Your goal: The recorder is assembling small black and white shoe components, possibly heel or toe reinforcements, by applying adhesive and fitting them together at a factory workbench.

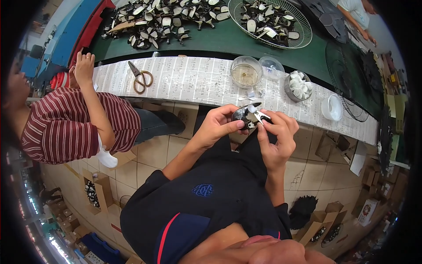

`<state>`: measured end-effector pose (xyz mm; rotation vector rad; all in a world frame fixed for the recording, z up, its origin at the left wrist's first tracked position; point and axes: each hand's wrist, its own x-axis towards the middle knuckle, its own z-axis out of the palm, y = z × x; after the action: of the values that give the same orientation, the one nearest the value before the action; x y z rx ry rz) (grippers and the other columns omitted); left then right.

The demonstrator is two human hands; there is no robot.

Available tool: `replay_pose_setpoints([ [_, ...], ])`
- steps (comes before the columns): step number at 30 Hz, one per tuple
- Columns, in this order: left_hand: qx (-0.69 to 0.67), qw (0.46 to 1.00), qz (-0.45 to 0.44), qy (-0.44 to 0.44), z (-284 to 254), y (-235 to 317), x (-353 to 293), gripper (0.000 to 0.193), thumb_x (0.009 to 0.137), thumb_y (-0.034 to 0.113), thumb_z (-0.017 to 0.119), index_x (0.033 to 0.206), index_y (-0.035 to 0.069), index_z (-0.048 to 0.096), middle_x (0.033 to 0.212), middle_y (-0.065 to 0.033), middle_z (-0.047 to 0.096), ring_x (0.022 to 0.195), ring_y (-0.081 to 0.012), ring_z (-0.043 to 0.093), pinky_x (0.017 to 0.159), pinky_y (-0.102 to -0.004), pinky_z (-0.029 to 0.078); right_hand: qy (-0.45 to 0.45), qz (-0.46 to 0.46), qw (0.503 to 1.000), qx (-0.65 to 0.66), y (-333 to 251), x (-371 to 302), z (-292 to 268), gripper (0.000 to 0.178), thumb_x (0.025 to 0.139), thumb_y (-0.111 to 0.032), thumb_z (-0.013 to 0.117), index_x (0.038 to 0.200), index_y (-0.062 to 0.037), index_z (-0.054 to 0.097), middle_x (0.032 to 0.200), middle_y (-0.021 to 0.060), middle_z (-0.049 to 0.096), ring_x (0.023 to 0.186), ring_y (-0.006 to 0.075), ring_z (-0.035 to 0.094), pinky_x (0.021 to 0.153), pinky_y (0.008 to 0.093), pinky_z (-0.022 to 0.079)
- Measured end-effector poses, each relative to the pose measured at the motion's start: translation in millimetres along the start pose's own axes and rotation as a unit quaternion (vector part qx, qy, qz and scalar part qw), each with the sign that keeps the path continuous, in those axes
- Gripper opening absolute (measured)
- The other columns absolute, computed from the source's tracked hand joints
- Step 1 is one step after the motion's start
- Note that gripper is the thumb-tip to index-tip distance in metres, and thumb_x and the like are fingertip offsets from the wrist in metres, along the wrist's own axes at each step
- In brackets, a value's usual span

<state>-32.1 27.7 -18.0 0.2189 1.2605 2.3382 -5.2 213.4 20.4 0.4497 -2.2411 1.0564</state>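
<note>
In front of my chest, above the near edge of the covered bench, both hands meet at a small dark piece with white parts, which resembles a shoe part. My left hand is closed on its rounded black end, thumb on the near side. With thumb and fingertips, my right hand pinches a thin white-and-black part at its right side. Whether that part is joined to the black piece, I cannot tell. A small white tuft shows at the top, between the hands.
Bronze-handled scissors, a clear dish and a tin of white wads stand on the paper-covered bench. Behind lie piled black-and-cream shoe parts and a mesh basket of more. A co-worker in a striped shirt is at left.
</note>
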Motion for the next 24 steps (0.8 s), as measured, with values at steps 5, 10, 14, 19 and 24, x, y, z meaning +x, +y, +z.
replay_pose_setpoints([
  [5, 0.006, 1.0, 0.0, -0.002, 0, 0, -1, 0.025, 0.088, 0.013, 0.068, 0.105, -0.002, 0.059, 0.094, -0.0095, 0.065, 0.081, -0.0164, 0.066, 0.075, -0.0294, 0.053, 0.051, 0.019, 0.997, -0.049, 1, 3, -4, 0.02, 0.073, 0.001, 0.075, 0.087, -0.0053, 0.062, 0.102, 0.0085, 0.071, 0.095, 0.024, 0.062, 0.089, 0.0354, 0.037],
  [10, -0.015, 1.0, -0.012, -0.003, 0, 6, -3, 0.024, 0.089, 0.015, 0.068, 0.103, -0.002, 0.059, 0.092, -0.0096, 0.066, 0.081, -0.0175, 0.066, 0.073, -0.0301, 0.053, 0.1, 0.032, 0.994, -0.038, -1, 2, -13, 0.019, 0.076, 0.002, 0.073, 0.09, -0.0036, 0.062, 0.103, 0.011, 0.07, 0.093, 0.0259, 0.061, 0.089, 0.036, 0.04],
  [14, -0.007, 1.0, -0.007, 0.001, 1, 4, -3, 0.024, 0.088, 0.014, 0.068, 0.104, -0.002, 0.059, 0.093, -0.0096, 0.066, 0.08, -0.0178, 0.066, 0.073, -0.0308, 0.053, 0.098, 0.056, 0.993, 0.034, -3, -3, -11, 0.02, 0.077, 0.002, 0.072, 0.092, -0.0034, 0.061, 0.103, 0.0119, 0.07, 0.093, 0.0265, 0.061, 0.089, 0.0363, 0.041],
  [19, -0.006, 1.0, -0.018, 0.003, 4, 3, -3, 0.024, 0.088, 0.012, 0.068, 0.104, -0.003, 0.059, 0.094, -0.0098, 0.066, 0.081, -0.0176, 0.066, 0.075, -0.0311, 0.053, 0.046, 0.042, 0.998, 0.03, -8, -1, -7, 0.02, 0.075, 0.0, 0.074, 0.089, -0.005, 0.062, 0.102, 0.0103, 0.07, 0.094, 0.0253, 0.062, 0.088, 0.037, 0.04],
  [24, -0.007, 1.0, -0.029, 0.006, 5, 4, -4, 0.024, 0.087, 0.01, 0.068, 0.105, -0.003, 0.059, 0.096, -0.0101, 0.065, 0.084, -0.0174, 0.065, 0.077, -0.0313, 0.054, 0.014, 0.0, 1.0, -0.012, -6, 0, -4, 0.021, 0.074, -0.002, 0.075, 0.089, -0.0067, 0.062, 0.102, 0.0085, 0.071, 0.094, 0.0249, 0.062, 0.088, 0.0375, 0.038],
])
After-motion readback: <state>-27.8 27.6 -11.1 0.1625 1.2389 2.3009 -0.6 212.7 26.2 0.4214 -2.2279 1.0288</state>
